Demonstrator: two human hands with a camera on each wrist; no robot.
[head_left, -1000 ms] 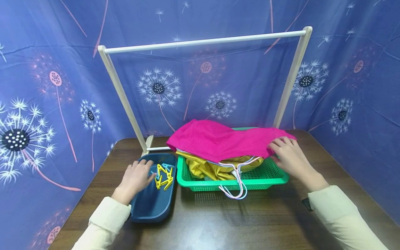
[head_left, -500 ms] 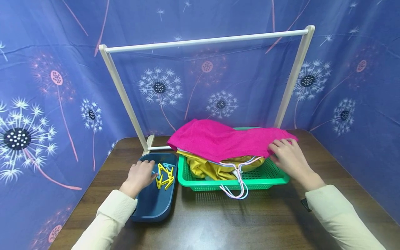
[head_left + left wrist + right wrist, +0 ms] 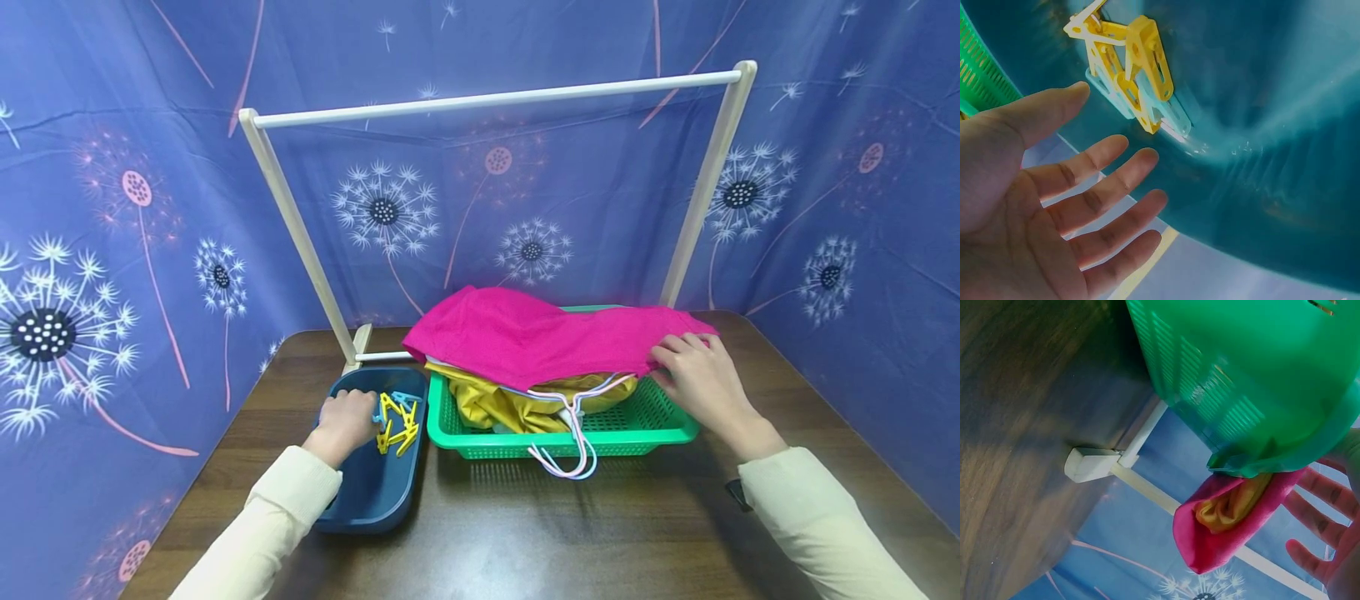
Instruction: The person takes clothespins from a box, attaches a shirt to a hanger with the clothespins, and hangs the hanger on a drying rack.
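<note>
- Early going, judged by a pale wooden rack with a white round rod (image 3: 495, 101), untouched, well beyond the left hand (image 3: 347, 423) and right hand (image 3: 701, 379).
- Between both hands, closer to the right: a rectangular, perforated green plastic basket (image 3: 480, 440).
- Done, as far as shown: a bright pink fabric garment (image 3: 540, 337) laid across the basket, stretching leftward from the right fingertips.
- Directly beneath the left hand: a deep, round-cornered navy plastic tray (image 3: 375, 492).
- Left to deal with, apparently: crumpled yellow fabric (image 3: 487, 406) under the pink garment, left of the right hand.
- Right hand: fingers nearly straight and spread, touching the garment's end; no curl round it visible, thumb partly hidden.
- Left hand: relaxed, fingers spread, thumb well apart, nothing held.
- Left of the right hand, hooked ends over the basket's front: thin pink and light-blue hangers (image 3: 575, 421), partly under the garment.
- Also left, by judgement: small yellow plastic clips (image 3: 1138, 50) and light-blue plastic clips (image 3: 1171, 112), loose in the tray near the left thumb.
</note>
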